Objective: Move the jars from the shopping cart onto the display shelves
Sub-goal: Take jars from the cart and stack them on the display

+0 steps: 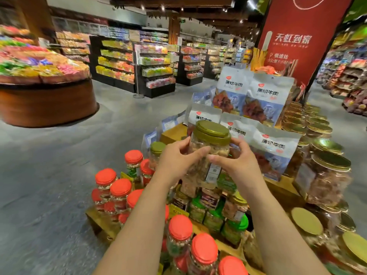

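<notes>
Closest in, red-capped jars [204, 250] crowd the bottom edge, standing upright and packed tight, with more red-capped ones [120, 187] further left on a wooden shelf [100, 221]. Both forearms reach up from below. The left hand [174, 161] wraps its fingers around the left side of a clear jar [206, 153] with a gold-green lid, thumb across the front. The right hand [239, 162] grips the opposite side, fingers curled near the lid, thumb meeting the jar's face above a white barcode label. So the jar is up in the air, clasped between two hands, tilted slightly, above the green-lidded jars [213, 215] on the display. Just left of it, another gold-lidded jar [156, 153] stands half hidden by the left hand. To the right, big gold-lidded jars [325, 175] are stacked in tiers. Behind the held jar, white-and-blue snack bags [268, 98] stand in rows. Further back, a red banner [297, 36], a round candy stand [43, 76] at left, and aisles of blurred shelving [135, 62].
</notes>
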The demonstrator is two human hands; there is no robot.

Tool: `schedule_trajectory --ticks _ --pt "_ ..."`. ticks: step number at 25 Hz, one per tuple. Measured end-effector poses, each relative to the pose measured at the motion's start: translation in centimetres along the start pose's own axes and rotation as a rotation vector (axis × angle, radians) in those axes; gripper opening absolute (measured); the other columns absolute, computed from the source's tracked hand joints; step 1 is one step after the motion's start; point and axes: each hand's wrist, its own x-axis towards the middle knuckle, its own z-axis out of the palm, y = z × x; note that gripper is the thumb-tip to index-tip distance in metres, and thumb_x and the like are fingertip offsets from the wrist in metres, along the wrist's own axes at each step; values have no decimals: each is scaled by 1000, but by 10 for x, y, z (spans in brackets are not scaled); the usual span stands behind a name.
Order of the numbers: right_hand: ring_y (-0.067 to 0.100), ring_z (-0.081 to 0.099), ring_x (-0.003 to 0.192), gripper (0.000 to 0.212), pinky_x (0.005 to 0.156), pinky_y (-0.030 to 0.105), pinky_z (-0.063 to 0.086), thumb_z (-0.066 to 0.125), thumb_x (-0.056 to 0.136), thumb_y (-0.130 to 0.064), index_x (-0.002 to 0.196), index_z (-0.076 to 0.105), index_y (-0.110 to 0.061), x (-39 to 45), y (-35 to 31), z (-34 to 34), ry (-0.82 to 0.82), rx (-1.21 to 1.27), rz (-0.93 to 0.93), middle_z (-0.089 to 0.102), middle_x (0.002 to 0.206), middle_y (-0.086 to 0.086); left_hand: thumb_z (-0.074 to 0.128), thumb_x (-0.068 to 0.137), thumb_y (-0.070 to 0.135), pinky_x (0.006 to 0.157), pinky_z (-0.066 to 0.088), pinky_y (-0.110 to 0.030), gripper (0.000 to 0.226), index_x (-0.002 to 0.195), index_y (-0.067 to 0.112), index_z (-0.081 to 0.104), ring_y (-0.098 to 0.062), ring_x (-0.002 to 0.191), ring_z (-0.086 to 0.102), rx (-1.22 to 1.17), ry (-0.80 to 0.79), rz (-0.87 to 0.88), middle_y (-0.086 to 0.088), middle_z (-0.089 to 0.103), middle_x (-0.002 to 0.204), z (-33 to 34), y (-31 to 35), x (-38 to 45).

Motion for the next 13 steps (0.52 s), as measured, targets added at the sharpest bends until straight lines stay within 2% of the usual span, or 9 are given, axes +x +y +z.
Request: schedule_trajectory --ticks 4,7,8,10,12,13 --pt "10 68 102 83 90 44 56 92 46 -44 120 57 -32 61 18 114 36 -79 -16 68 116 -6 76 83 37 74 52 -20 22 103 27 76 7 80 66 -40 4 -20 18 75 84 -100 -57 64" --pt "5 69 97 76 90 40 57 93 54 -37 121 59 -31 109 30 192 58 -141 -6 71 109 -9 75 82 41 66 47 -21 23 90 19 78 5 70 58 -17 -2 -57 6 77 81 -167 -101 117" --pt "2 68 98 74 90 39 56 92 57 -37 122 59 -32 126 34 219 63 -179 0 71 107 -13 74 82 42 63 45 -20 26 84 16 77 5 67 55 -26 -2 -89 7 75 75 -189 -117 136" --pt "-2 66 99 73 91 39 55 89 58 -45 125 58 -37 160 45 267 51 -262 4 71 107 -17 73 80 52 59 39 -22 45 71 8 71 1 60 48 -39 3 -157 11 61 60 -228 -147 175" --pt "3 67 102 78 91 40 55 87 60 -48 128 52 -35 192 60 311 49 -327 43 71 112 -15 69 63 81 65 38 -29 84 76 -2 67 -8 65 47 -19 25 -224 2 56 67 -257 -182 212" --pt "8 66 106 82 92 39 54 87 62 -46 132 47 -30 205 68 329 60 -357 76 70 116 -12 65 52 91 67 37 -31 95 78 0 68 -10 67 47 4 37 -247 0 56 71 -267 -199 228"
